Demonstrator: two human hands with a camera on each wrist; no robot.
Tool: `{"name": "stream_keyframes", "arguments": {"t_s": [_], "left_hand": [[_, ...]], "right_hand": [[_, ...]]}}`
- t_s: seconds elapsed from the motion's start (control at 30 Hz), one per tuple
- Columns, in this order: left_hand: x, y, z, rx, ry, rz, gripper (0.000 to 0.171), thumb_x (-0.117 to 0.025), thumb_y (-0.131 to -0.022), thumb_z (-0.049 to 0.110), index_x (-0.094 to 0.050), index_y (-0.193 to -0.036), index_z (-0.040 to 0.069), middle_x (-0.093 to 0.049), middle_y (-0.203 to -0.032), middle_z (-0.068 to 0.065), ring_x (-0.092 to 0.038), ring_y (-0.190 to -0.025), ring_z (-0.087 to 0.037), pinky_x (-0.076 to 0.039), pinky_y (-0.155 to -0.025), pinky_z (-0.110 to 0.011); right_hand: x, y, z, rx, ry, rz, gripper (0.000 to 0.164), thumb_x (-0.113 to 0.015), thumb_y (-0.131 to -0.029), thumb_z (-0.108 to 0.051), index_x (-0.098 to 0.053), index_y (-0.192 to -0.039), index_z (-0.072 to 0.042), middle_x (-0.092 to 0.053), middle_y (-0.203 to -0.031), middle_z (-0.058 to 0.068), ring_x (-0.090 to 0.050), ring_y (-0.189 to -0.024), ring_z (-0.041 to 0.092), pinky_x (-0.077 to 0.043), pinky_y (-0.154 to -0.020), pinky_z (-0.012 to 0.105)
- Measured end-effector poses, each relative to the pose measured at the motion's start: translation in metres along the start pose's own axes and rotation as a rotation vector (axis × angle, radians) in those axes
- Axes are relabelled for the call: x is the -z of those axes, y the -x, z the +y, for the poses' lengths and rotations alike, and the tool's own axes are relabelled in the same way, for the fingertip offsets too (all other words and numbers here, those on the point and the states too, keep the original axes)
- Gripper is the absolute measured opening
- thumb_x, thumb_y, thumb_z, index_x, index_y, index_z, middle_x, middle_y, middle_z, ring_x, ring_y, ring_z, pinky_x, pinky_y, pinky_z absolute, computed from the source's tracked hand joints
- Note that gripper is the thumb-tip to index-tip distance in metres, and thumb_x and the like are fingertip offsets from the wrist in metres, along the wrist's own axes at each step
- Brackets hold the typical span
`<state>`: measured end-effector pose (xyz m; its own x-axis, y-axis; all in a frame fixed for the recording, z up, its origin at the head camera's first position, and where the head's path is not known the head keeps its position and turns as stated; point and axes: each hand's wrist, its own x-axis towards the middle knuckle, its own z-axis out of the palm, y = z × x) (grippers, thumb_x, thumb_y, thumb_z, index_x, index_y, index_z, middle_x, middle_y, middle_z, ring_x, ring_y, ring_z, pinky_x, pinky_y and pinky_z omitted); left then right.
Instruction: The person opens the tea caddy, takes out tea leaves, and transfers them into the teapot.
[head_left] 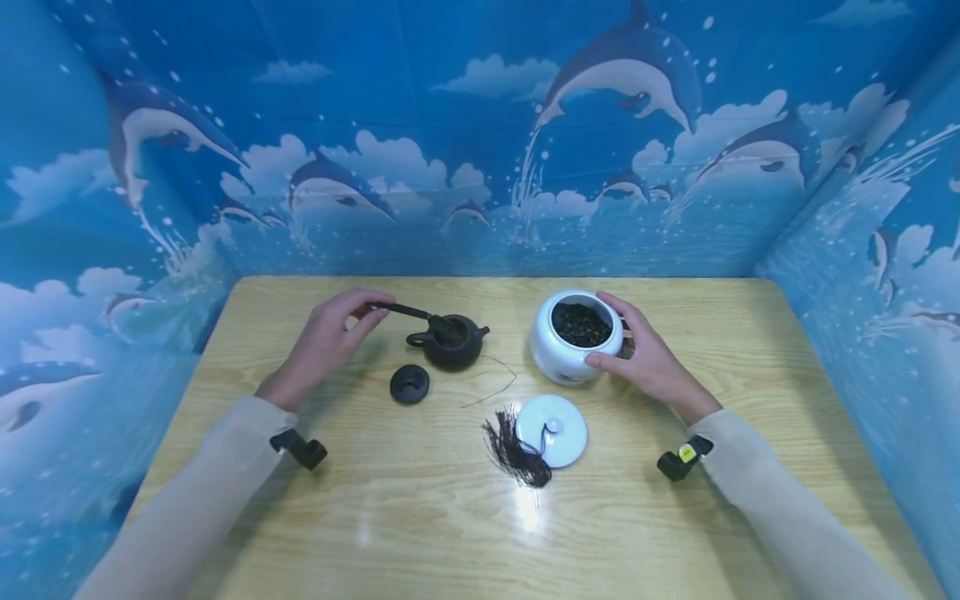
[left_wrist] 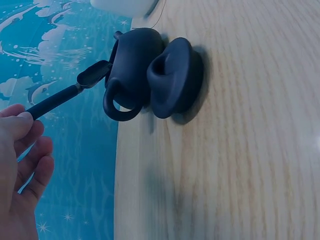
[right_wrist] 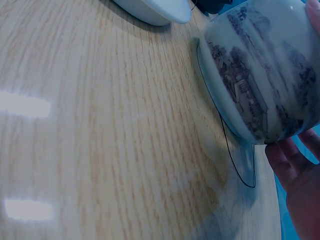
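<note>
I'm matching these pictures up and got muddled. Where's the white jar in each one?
Head: the white jar is a little right of centre.
Left wrist: only a slice of the white jar shows, at the top edge, left of centre.
Right wrist: the white jar looms large at upper right.
Shared landmark: the wooden table.

- The left hand (left_wrist: 7, 165) pinches a dark scoop (left_wrist: 56, 101) by its handle end.
- The scoop's tip reaches the mouth of a dark teapot (left_wrist: 137, 62).
- A dark lid (left_wrist: 172, 77) lies beside the teapot on the wood-grain bench (left_wrist: 245, 130).
- Blue dolphin-patterned backdrop (left_wrist: 75, 165) beyond.
</note>
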<state>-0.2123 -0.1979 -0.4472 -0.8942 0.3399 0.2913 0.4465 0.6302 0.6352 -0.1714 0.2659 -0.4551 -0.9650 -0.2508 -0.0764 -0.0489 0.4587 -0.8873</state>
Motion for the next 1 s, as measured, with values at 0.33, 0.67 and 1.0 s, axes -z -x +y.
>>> {"name": "stream_keyframes", "arguments": {"t_s": [0.33,0.67,1.0], "left_hand": [[-0.003,-0.004,-0.003,-0.016,0.023,0.027,0.025,-0.062,-0.103,0.023,-0.068,-0.126,0.018,-0.069,-0.118,0.002,-0.065,-0.095,-0.013,-0.054,-0.080,-0.040],[-0.020,-0.010,-0.013,0.137,0.244,-0.010,0.031,-0.062,-0.102,0.034,-0.066,-0.126,0.015,-0.069,-0.109,0.001,-0.068,-0.094,-0.022,-0.057,-0.078,-0.034],[-0.038,-0.031,0.014,0.176,0.540,-0.049,0.036,-0.062,-0.103,0.031,-0.062,-0.129,0.007,-0.070,-0.113,-0.012,-0.069,-0.096,-0.032,-0.058,-0.086,-0.037]], "right_hand": [[0.001,-0.007,0.031,0.035,0.019,0.018,0.095,-0.083,-0.086,-0.033,-0.023,-0.159,-0.039,-0.023,-0.165,0.001,-0.033,-0.145,0.034,-0.037,-0.111,0.060],[0.002,-0.006,0.029,0.036,0.013,0.019,0.093,-0.083,-0.086,-0.037,-0.025,-0.158,-0.041,-0.024,-0.164,-0.001,-0.034,-0.145,0.031,-0.038,-0.111,0.057],[0.000,-0.007,0.027,0.029,0.016,0.017,0.095,-0.083,-0.086,-0.040,-0.024,-0.160,-0.035,-0.024,-0.164,-0.001,-0.034,-0.145,0.031,-0.038,-0.111,0.056]]}}
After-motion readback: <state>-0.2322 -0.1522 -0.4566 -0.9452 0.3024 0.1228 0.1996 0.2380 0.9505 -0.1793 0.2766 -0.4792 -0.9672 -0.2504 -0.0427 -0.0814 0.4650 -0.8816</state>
